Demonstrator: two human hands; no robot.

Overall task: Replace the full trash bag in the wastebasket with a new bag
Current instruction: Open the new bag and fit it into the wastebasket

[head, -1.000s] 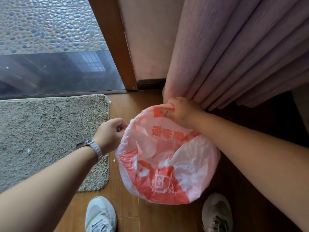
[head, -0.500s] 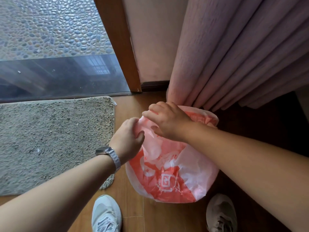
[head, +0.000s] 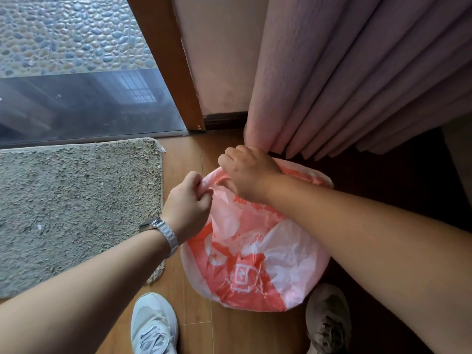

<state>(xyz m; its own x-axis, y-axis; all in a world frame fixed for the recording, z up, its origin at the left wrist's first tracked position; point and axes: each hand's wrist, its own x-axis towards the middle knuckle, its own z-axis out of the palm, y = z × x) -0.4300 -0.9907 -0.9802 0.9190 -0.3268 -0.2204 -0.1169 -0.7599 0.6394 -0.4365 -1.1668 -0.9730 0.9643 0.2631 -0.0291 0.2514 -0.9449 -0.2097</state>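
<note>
A white and orange-red plastic trash bag bulges on the wooden floor in front of me, and it covers whatever stands under it. My left hand, with a metal watch on the wrist, pinches the bag's upper left edge. My right hand grips the plastic at the top of the bag, fingers curled into it, right beside the left hand. No wastebasket rim shows.
A grey shaggy mat lies to the left. Pink curtains hang just behind the bag, beside a wooden door frame and a glass pane. My two shoes stand on either side of the bag's near edge.
My hands, apart on the bag's left and far edges a second ago, have come together at its top left. The bag's top has been gathered in.
</note>
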